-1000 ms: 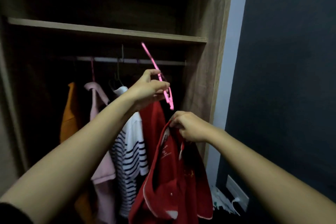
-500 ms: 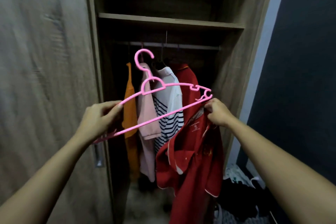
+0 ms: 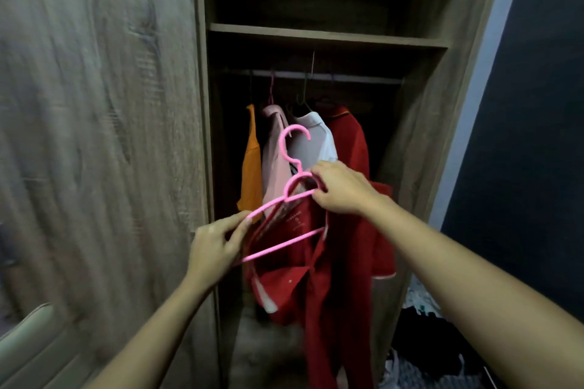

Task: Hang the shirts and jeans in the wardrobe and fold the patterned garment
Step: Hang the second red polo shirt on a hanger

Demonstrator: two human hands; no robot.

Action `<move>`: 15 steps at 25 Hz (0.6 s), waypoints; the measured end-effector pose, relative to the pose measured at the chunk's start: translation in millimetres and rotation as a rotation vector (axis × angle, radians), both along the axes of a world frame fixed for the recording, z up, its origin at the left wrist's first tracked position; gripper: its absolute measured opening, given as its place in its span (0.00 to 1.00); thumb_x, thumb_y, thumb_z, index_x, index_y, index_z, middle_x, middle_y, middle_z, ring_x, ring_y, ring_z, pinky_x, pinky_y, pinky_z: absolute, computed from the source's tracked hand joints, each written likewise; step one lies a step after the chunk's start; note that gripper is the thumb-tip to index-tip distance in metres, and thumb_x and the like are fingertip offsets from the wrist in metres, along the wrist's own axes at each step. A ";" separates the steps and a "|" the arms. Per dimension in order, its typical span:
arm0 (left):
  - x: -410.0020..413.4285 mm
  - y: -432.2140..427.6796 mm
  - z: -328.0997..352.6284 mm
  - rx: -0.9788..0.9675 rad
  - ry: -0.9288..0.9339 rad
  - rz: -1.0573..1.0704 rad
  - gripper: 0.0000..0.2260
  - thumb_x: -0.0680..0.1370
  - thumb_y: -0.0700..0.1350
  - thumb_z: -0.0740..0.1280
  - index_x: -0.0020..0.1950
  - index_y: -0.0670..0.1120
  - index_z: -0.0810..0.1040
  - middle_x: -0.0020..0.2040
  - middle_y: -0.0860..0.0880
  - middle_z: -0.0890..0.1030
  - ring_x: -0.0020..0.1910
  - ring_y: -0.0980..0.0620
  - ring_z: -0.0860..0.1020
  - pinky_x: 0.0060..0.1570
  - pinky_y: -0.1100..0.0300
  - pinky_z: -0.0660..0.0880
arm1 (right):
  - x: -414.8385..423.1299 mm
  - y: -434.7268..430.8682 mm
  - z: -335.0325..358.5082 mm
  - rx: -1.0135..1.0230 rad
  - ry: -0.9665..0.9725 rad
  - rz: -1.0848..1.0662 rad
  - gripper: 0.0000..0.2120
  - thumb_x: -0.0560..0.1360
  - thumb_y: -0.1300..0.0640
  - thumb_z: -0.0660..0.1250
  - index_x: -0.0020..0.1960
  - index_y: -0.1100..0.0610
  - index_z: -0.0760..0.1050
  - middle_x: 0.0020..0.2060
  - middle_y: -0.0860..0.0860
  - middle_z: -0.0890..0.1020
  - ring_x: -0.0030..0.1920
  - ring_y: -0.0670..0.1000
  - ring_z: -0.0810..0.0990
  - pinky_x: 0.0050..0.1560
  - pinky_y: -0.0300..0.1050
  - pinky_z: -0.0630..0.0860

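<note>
I hold a pink plastic hanger in front of the open wardrobe. My left hand pinches its left arm end together with the edge of a red shirt. My right hand grips the hanger near its neck along with the shirt's collar. The hanger's right arm sits inside the shirt's neck opening, and the shirt hangs down below both hands. On the rail behind hang an orange garment, a pink shirt, a white shirt and another red shirt.
The wardrobe's wooden door stands at the left, a shelf spans above the rail. Dark and patterned clothes lie in a heap on the floor at the lower right, beside a dark wall.
The view has drawn back from the wardrobe. The hanger turned and came lower, and its right arm went into the red shirt's neck. My right hand moved to the hanger's neck.
</note>
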State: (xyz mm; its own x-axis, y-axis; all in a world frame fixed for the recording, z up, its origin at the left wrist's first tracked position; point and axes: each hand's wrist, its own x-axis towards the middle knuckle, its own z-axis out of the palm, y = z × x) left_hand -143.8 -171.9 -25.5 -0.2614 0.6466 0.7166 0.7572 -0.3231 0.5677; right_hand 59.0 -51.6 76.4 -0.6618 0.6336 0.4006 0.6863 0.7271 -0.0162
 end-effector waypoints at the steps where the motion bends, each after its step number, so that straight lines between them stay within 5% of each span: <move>1: -1.6 -1.8 -3.9 0.058 -0.064 0.002 0.13 0.74 0.51 0.67 0.53 0.47 0.84 0.48 0.58 0.83 0.47 0.75 0.76 0.46 0.78 0.70 | 6.4 -0.6 3.3 0.072 0.002 -0.001 0.16 0.74 0.46 0.58 0.60 0.47 0.68 0.55 0.50 0.79 0.57 0.57 0.76 0.52 0.52 0.68; 5: -7.9 -0.9 -1.1 0.142 -0.171 0.019 0.09 0.75 0.43 0.69 0.54 0.44 0.83 0.46 0.50 0.84 0.42 0.72 0.78 0.42 0.77 0.71 | 28.2 5.3 9.3 0.355 -0.021 0.061 0.28 0.72 0.32 0.42 0.47 0.51 0.71 0.43 0.50 0.83 0.46 0.56 0.81 0.37 0.46 0.64; 8: -0.9 4.4 5.3 0.218 -0.067 0.258 0.12 0.75 0.50 0.65 0.56 0.47 0.81 0.52 0.44 0.82 0.51 0.48 0.79 0.51 0.63 0.69 | 22.7 7.2 13.7 0.416 0.028 0.034 0.27 0.71 0.31 0.44 0.36 0.53 0.66 0.35 0.53 0.82 0.39 0.59 0.81 0.30 0.44 0.61; 11: 43.3 -1.4 -29.1 0.418 -0.089 0.361 0.08 0.74 0.46 0.65 0.52 0.48 0.78 0.54 0.44 0.71 0.53 0.44 0.72 0.55 0.51 0.68 | 20.8 6.2 16.7 0.417 0.096 0.045 0.25 0.71 0.31 0.47 0.33 0.52 0.61 0.31 0.53 0.79 0.36 0.59 0.80 0.29 0.43 0.61; 13: 79.6 -4.1 -64.2 0.210 -0.055 0.252 0.08 0.73 0.53 0.63 0.50 0.55 0.77 0.55 0.48 0.68 0.53 0.46 0.70 0.53 0.50 0.69 | 22.5 3.0 20.2 0.434 0.139 0.047 0.27 0.71 0.31 0.48 0.32 0.54 0.63 0.29 0.52 0.78 0.35 0.57 0.79 0.28 0.43 0.61; 15: 94.9 8.0 -88.8 -0.231 -0.047 0.145 0.20 0.69 0.64 0.59 0.58 0.61 0.76 0.62 0.50 0.65 0.61 0.47 0.66 0.58 0.48 0.67 | 25.0 -0.7 26.6 0.450 0.166 0.049 0.29 0.71 0.31 0.49 0.33 0.57 0.68 0.29 0.52 0.78 0.35 0.55 0.79 0.28 0.45 0.65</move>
State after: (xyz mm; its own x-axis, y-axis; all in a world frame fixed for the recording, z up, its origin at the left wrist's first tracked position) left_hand -49.0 -163.9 -114.2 -0.3923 0.7449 0.5397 0.7572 -0.0716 0.6493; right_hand 83.9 -52.2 103.0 -0.5905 0.3431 0.7305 0.6661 0.7182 0.2012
